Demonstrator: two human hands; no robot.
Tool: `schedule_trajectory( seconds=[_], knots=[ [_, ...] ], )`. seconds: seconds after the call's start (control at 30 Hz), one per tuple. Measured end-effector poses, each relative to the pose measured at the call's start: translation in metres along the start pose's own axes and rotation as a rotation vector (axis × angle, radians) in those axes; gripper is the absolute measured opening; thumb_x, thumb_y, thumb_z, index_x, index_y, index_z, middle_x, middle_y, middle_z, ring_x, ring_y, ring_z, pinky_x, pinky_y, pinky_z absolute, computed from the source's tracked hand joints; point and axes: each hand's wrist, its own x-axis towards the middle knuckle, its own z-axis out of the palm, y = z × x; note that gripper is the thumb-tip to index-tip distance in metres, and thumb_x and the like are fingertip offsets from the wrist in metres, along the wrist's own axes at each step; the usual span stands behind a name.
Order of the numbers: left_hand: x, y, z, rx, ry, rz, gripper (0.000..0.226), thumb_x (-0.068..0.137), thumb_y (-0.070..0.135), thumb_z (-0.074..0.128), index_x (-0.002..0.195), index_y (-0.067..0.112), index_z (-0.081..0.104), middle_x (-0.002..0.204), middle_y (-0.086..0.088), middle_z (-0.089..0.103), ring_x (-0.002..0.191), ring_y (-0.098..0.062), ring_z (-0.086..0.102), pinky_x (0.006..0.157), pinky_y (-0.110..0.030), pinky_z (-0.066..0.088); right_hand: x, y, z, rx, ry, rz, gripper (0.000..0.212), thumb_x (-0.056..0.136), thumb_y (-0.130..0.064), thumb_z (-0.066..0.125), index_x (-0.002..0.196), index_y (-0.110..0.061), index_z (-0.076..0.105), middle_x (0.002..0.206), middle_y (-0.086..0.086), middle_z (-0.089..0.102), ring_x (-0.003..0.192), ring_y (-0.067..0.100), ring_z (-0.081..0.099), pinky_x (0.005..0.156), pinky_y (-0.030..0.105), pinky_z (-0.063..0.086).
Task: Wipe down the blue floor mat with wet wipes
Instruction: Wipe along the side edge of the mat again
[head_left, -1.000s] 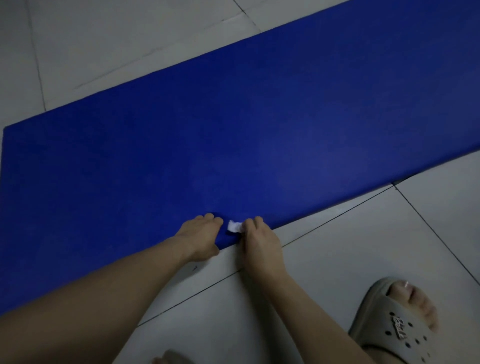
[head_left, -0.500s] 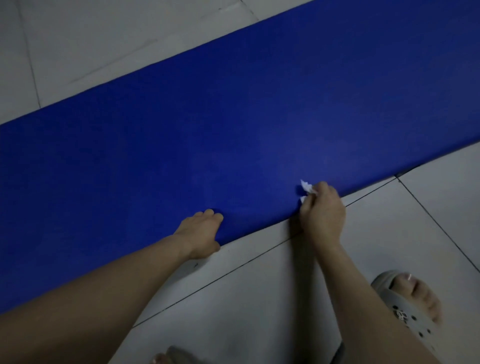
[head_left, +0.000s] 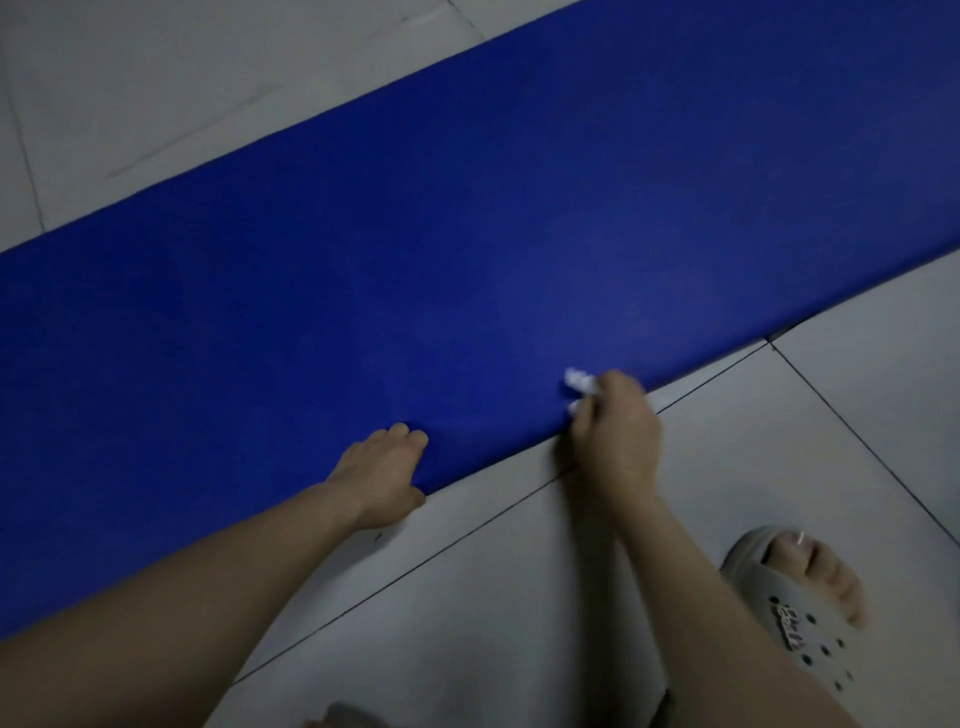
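Observation:
The blue floor mat lies flat on a grey tiled floor and runs diagonally from lower left to upper right. My left hand grips the mat's near edge, fingers curled on top and thumb at the edge by the floor. To its right my right hand pinches a small crumpled white wet wipe and holds it against the mat beside the same near edge. Most of the wipe is hidden inside my fingers.
Grey floor tiles with dark joints surround the mat. My right foot in a grey perforated sandal stands at the lower right, and part of the other foot shows at the bottom edge.
My right hand has slid the wipe rightwards along the mat's near edge, away from my left hand. The left hand has kept its hold on the edge.

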Motion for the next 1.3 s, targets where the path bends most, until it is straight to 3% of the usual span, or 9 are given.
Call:
schedule_trajectory(
  seconds=[0.13,0.27,0.43,0.53,0.63,0.77,1.0,1.17,1.3],
  knots=[
    [0.002,0.002,-0.002,0.035,-0.019,-0.001,0.031,0.09,0.036,0.065,0.099,0.025,0.037,0.102,0.004,0.041,0.094,-0.017,0.044,0.08,-0.031,0.038,0.009,-0.001,0.005,0.001,0.148,0.178,0.012,0.096,-0.018,0.056,0.085,-0.014,0.053,0.084,0.001,0.054,0.074,0.023,0.053,0.062,0.028,0.028],
    [0.002,0.002,-0.005,0.051,-0.028,-0.004,0.032,0.09,0.04,0.065,0.1,0.024,0.039,0.104,0.004,0.041,0.092,-0.017,0.044,0.077,-0.032,0.036,-0.083,-0.052,0.051,0.133,-0.105,-0.058,0.015,0.098,-0.033,0.06,0.085,-0.026,0.057,0.083,-0.012,0.058,0.071,0.002,0.055,0.064,0.021,0.044],
    [0.001,0.002,-0.005,0.018,0.003,0.001,0.033,0.094,0.048,0.059,0.094,0.023,0.036,0.099,0.004,0.039,0.088,-0.017,0.041,0.073,-0.033,0.034,-0.106,-0.064,0.058,0.136,-0.279,-0.257,0.01,0.089,-0.018,0.065,0.083,-0.02,0.057,0.078,-0.003,0.057,0.062,0.013,0.052,0.057,0.027,0.046],
    [0.0,0.0,-0.003,0.034,-0.012,-0.003,0.036,0.091,0.039,0.066,0.095,0.026,0.033,0.1,0.005,0.038,0.09,-0.016,0.04,0.076,-0.032,0.034,-0.058,-0.038,0.026,0.077,-0.132,-0.098,0.013,0.098,-0.032,0.056,0.088,-0.024,0.054,0.082,-0.009,0.056,0.07,0.004,0.052,0.058,0.018,0.036],
    [0.002,0.0,-0.001,0.024,-0.012,0.008,0.035,0.091,0.038,0.066,0.095,0.026,0.033,0.1,0.006,0.037,0.091,-0.016,0.041,0.077,-0.032,0.035,0.002,-0.005,0.004,0.056,0.069,0.181,0.016,0.098,-0.026,0.057,0.087,-0.015,0.054,0.085,0.003,0.058,0.073,0.023,0.056,0.063,0.029,0.032],
    [0.004,0.0,-0.005,0.047,-0.03,0.011,0.035,0.091,0.039,0.066,0.099,0.026,0.035,0.102,0.004,0.039,0.092,-0.017,0.043,0.079,-0.031,0.037,-0.021,-0.022,0.022,0.157,0.063,0.291,0.013,0.097,-0.022,0.056,0.086,-0.015,0.056,0.083,0.0,0.057,0.073,0.019,0.055,0.064,0.03,0.037],
    [0.003,-0.001,-0.005,0.06,-0.038,-0.011,0.037,0.088,0.041,0.068,0.098,0.026,0.036,0.103,0.004,0.042,0.091,-0.017,0.045,0.078,-0.032,0.039,-0.093,-0.061,0.055,0.182,-0.331,-0.09,0.01,0.092,-0.02,0.06,0.084,-0.016,0.055,0.082,-0.001,0.058,0.068,0.016,0.053,0.064,0.031,0.046],
    [0.007,0.014,-0.019,0.099,-0.125,-0.067,0.041,0.085,0.058,0.064,0.092,0.022,0.046,0.097,0.002,0.051,0.082,-0.018,0.05,0.071,-0.033,0.042,-0.022,-0.017,0.005,0.14,-0.041,0.186,0.017,0.101,-0.032,0.051,0.089,-0.02,0.05,0.079,-0.009,0.052,0.071,0.013,0.053,0.056,0.024,0.034],
    [0.021,0.042,-0.051,0.289,-0.194,-0.099,0.055,0.082,0.075,0.057,0.076,0.02,0.05,0.076,0.004,0.056,0.068,-0.016,0.052,0.059,-0.031,0.042,0.025,-0.001,-0.01,0.144,0.047,0.337,0.016,0.098,-0.024,0.057,0.099,-0.009,0.061,0.103,0.008,0.055,0.08,0.02,0.049,0.071,0.03,0.037]
  ],
)
